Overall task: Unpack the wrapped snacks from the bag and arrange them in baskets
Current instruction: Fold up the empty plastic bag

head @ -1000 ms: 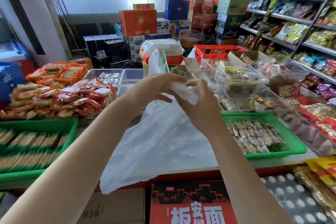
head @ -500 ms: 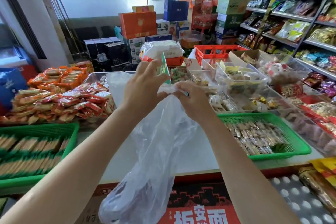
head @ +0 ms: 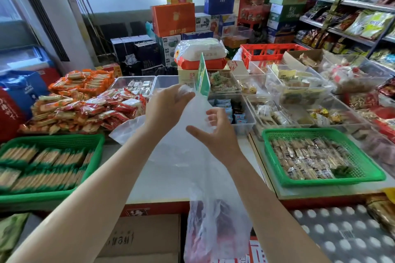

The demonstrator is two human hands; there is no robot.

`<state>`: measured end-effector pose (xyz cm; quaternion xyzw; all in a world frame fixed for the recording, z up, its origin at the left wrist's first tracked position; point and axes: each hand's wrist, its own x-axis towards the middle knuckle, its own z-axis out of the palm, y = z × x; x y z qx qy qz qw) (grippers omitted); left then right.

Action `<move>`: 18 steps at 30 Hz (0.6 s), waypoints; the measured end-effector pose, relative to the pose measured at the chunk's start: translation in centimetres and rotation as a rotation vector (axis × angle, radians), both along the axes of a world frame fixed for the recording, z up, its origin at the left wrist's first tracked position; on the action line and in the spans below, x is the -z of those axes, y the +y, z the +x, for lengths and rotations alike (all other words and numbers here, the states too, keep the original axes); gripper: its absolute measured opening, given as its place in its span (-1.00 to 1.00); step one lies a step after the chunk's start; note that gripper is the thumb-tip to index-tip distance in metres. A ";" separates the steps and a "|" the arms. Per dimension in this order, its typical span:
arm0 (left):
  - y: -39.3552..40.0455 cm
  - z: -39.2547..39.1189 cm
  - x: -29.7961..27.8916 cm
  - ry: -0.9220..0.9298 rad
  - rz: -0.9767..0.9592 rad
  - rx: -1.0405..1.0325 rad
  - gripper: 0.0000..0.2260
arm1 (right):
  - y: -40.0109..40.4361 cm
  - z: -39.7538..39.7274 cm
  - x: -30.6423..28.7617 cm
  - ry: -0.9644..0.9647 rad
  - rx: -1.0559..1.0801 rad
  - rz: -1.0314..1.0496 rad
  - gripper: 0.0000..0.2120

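Note:
My left hand [head: 168,107] grips the bunched top of a thin translucent plastic bag [head: 215,232], which hangs down past the counter's front edge and looks nearly empty. My right hand [head: 215,136] is lower on the bag, which passes loosely between its spread thumb and curved fingers. A green basket [head: 53,140] at the left holds rows of wrapped biscuit sticks. Another green basket [head: 320,132] at the right holds several small wrapped snacks [head: 303,160].
Piles of red and orange wrapped snacks [head: 85,104] lie behind the left basket. Clear bins [head: 239,126] of sweets fill the back right, with a green sign [head: 203,79] standing among them. White counter [head: 171,177] shows between the baskets. Cardboard boxes [head: 139,239] sit below.
The bag was lifted off the counter and now hangs from my left hand. My right hand left the bag's top and slid lower along it.

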<state>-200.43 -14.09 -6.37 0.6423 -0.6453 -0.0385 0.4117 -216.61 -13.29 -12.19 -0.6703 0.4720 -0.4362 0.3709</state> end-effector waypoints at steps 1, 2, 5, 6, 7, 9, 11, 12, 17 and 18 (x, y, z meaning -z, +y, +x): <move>0.1 -0.1 0.1 0.020 -0.013 0.007 -0.69 | -0.2 0.1 0.4 0.028 -0.021 0.023 -0.53; 0.1 -0.1 0.2 0.038 -0.028 0.008 -0.67 | -0.5 0.1 0.7 0.048 -0.032 0.035 -0.62; 0.1 0.5 0.0 0.070 -0.074 -0.032 -0.59 | -1.7 -1.4 1.9 0.057 -0.086 0.068 -0.92; 0.1 0.9 -0.1 0.069 -0.079 -0.047 -0.56 | -1.8 -2.2 2.0 0.024 -0.135 0.104 -0.91; 0.1 1.2 -0.1 0.068 -0.074 -0.054 -0.55 | -1.9 -3.1 2.1 -0.022 -0.195 0.154 -0.91; -0.1 1.8 0.4 0.070 -0.011 -0.046 -0.52 | -1.7 -4.2 1.8 -0.067 -0.274 0.228 -0.96; 0.0 1.8 1.2 0.056 0.117 0.005 -0.50 | -1.5 -4.4 1.5 -0.086 -0.303 0.274 -0.90; 0.1 1.8 1.7 0.073 0.188 0.048 -0.50 | -1.4 -4.4 1.5 -0.097 -0.310 0.286 -0.90; 0.8 3.2 4.8 0.488 0.439 0.156 -0.53 | -1.3 -5.1 2.8 -0.057 -0.286 0.320 -0.81; 1.0 3.6 5.3 0.571 0.449 0.164 -0.54 | -1.3 -5.4 3.3 -0.045 -0.295 0.339 -0.82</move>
